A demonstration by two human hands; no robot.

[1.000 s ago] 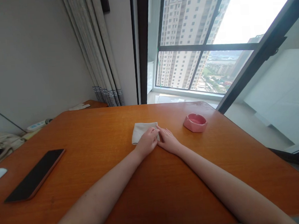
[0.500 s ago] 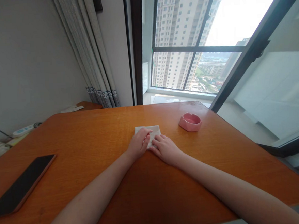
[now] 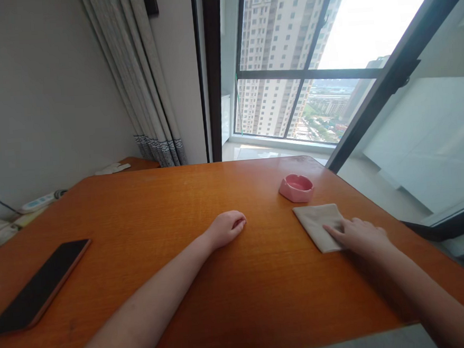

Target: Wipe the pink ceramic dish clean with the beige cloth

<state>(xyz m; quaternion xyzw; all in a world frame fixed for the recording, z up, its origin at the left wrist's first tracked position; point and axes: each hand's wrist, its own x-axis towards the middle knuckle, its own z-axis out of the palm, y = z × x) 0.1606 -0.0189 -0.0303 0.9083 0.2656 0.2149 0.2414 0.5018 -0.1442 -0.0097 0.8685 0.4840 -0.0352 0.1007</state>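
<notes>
A folded off-white cloth (image 3: 315, 224) lies flat on the wooden table, right of the middle. My right hand (image 3: 361, 235) is at its right side, with the thumb stretched over the cloth and the other fingers bent by its edge. How far the fingertips reach round the cloth is hidden. Left of it, my left hand (image 3: 227, 229) rests on bare wood, its fingers curled in and nothing seen in them. Just behind the cloth stands a pink ashtray (image 3: 295, 189), apart from both hands.
On the table's (image 3: 146, 201) left side lies a dark phone-like slab (image 3: 41, 288) with a reddish rim. A white power strip (image 3: 39, 202) and fabric are beyond the left edge. A grey curtain (image 3: 142, 85) and a large window (image 3: 275, 107) stand behind.
My right hand has moved to the right and the cloth went with it, from under both hands to in front of the ashtray. My left hand stays near the middle, its fingers more curled.
</notes>
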